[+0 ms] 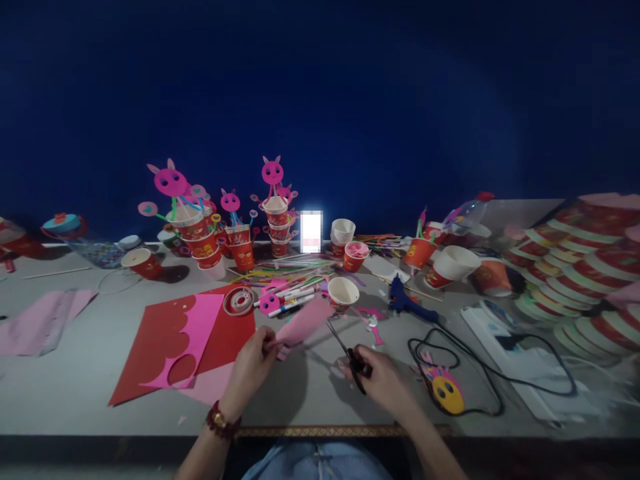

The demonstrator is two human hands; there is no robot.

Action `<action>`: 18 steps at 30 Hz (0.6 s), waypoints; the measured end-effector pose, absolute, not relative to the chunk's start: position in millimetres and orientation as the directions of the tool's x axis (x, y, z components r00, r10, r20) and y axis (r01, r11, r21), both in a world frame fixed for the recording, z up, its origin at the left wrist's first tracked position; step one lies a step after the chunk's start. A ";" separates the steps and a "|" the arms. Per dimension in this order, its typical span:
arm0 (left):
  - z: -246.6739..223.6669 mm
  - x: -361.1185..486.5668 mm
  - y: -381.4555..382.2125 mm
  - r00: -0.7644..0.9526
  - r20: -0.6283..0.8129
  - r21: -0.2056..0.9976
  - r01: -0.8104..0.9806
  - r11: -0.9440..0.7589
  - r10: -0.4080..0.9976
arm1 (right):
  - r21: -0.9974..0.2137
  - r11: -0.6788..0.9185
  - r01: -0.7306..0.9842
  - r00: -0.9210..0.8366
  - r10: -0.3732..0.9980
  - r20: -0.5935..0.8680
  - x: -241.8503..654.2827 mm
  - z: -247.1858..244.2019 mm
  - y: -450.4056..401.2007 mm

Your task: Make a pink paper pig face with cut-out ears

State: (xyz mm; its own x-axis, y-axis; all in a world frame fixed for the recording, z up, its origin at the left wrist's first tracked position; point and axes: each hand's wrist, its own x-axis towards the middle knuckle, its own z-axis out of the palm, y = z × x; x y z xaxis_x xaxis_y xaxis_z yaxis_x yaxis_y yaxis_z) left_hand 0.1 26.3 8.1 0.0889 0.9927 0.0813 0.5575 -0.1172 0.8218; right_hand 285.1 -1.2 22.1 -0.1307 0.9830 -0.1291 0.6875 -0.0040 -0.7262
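Between its thumb and fingers, my left hand (259, 355) pinches one end of a light pink paper piece (306, 323) over the table's middle. My right hand (375, 370) is closed round the dark handles of a pair of scissors (343, 340). The blades point up and left, just right of the pink paper. Whether they touch it I cannot tell. Left of my left hand lie red sheets (135, 347) with a cut-out bright pink sheet (203, 333) on top. A white roll of tape (239, 301) rests at their upper edge.
A blue glue gun (407, 303) with a black cord lies to the right, near a white power strip (505, 360). Behind my hands are markers (293, 303), a paper cup (343, 293) and cup figures (200, 240). Stacked red cups (575, 260) fill the far right.
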 end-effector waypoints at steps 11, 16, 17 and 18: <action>57.3 10.6 16.9 0.050 0.027 0.992 -0.128 -0.020 0.998 | -0.927 -0.329 0.178 -0.497 0.783 -0.374 239.7 13.5 -24.2; 61.0 17.7 12.4 0.023 0.063 0.997 -0.043 -0.062 0.998 | -0.924 -0.371 0.093 -0.536 0.764 -0.361 235.0 18.2 -30.2; 60.8 19.4 11.3 0.023 0.072 0.997 -0.025 -0.072 0.997 | -0.922 -0.382 0.069 -0.532 0.767 -0.358 233.9 17.1 -30.8; 60.8 21.3 10.2 0.023 0.082 0.997 -0.012 -0.082 0.996 | -0.918 -0.395 0.044 -0.533 0.768 -0.356 232.7 15.4 -31.2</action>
